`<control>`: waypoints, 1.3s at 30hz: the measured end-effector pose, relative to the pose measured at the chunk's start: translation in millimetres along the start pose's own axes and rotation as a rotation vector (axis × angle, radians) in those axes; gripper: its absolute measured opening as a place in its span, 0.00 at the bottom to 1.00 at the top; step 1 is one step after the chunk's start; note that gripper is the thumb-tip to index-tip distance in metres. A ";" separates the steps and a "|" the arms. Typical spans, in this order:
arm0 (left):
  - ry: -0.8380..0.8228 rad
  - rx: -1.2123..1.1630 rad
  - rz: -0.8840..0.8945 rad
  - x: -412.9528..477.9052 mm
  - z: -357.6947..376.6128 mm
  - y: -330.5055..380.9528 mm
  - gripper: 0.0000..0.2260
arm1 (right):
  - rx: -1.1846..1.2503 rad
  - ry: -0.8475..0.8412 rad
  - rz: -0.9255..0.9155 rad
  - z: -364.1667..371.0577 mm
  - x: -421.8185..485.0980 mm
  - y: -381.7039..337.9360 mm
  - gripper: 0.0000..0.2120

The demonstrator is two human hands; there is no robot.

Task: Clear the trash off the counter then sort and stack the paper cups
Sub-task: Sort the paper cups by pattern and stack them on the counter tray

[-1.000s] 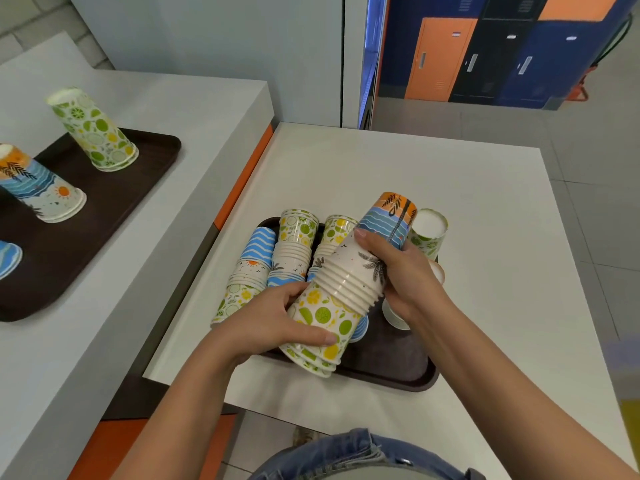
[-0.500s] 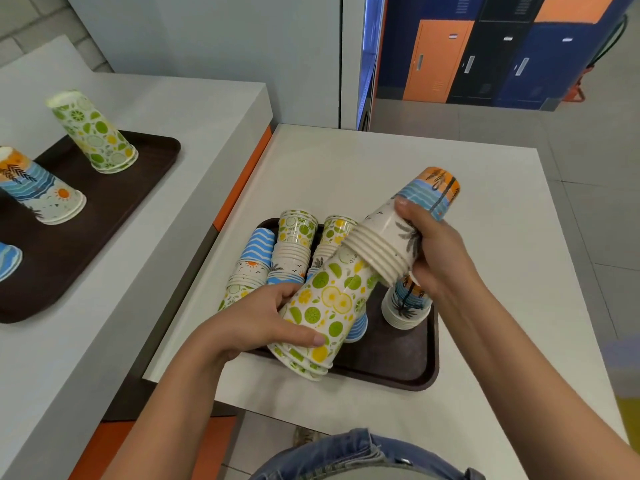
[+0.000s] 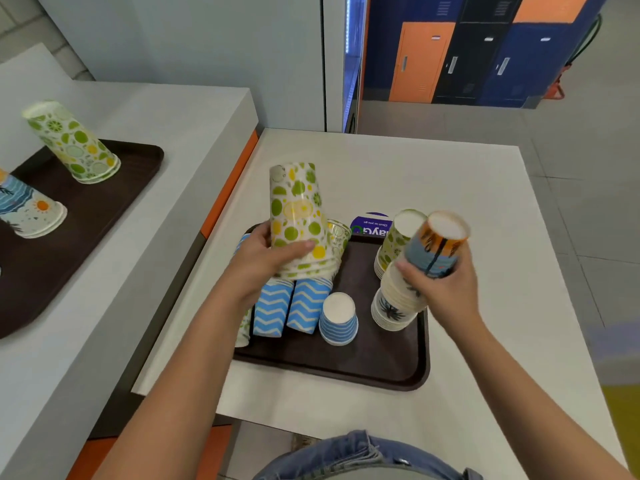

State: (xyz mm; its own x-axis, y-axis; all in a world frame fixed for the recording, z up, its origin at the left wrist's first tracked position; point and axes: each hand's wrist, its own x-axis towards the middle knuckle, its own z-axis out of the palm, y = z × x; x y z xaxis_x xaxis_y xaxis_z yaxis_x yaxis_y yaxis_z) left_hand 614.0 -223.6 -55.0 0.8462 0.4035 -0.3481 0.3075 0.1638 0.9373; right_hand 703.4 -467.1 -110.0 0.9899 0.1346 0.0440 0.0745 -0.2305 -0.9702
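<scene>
My left hand point(image 3: 266, 263) grips a stack of lime-patterned cups point(image 3: 299, 216), held upright and upside down above the brown tray point(image 3: 377, 362). My right hand point(image 3: 440, 289) holds a stack of palm-and-sunset cups point(image 3: 434, 247), its lower end meeting another palm-print stack point(image 3: 391, 311) on the tray. Two blue zigzag cups point(image 3: 289, 306) lie on the tray below my left hand. An upside-down blue striped cup point(image 3: 338, 318) stands mid-tray. Another lime-patterned cup point(image 3: 398, 237) stands at the tray's back right.
A purple round sticker or lid point(image 3: 372, 223) lies behind the tray. On the left counter point(image 3: 166, 119) a second brown tray point(image 3: 86, 209) carries a lime stack point(image 3: 74, 143) and a beach-print stack point(image 3: 31, 209). Lockers point(image 3: 485, 53) stand beyond the white table point(image 3: 450, 174).
The single long stack has come apart: my left hand has raised the lime cups upright, and my right hand has carried the palm-and-sunset cups to the right, down onto the tray's right side.
</scene>
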 end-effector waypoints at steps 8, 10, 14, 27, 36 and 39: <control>0.037 0.045 0.258 68.9 90.6 9.2 0.31 | -0.109 -0.241 0.097 -7.1 -25.1 52.9 0.38; -0.021 0.134 0.323 81.3 114.8 7.0 0.37 | -0.107 -0.263 0.096 -10.9 -29.0 56.3 0.39; -0.118 0.323 0.376 100.1 144.3 -11.8 0.43 | -0.150 -0.250 0.044 -14.9 -32.2 60.3 0.39; -0.163 0.788 0.317 97.2 108.2 -71.3 0.41 | -0.156 -0.271 -0.006 -15.1 -25.2 62.5 0.36; -0.058 0.653 0.203 54.1 62.3 -59.1 0.32 | -0.146 -0.291 -0.032 -15.5 -24.7 62.5 0.46; 0.210 0.558 0.195 19.8 22.7 -78.0 0.18 | -0.173 -0.226 -0.025 -18.6 -36.3 60.5 0.50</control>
State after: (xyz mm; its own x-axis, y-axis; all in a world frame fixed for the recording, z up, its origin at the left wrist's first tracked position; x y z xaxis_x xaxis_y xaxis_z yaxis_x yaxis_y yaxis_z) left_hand 616.6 -248.8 -134.7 0.8234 0.5562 -0.1121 0.3848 -0.4022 0.8308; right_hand 674.2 -503.9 -165.8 0.9370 0.3492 -0.0057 0.1372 -0.3831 -0.9135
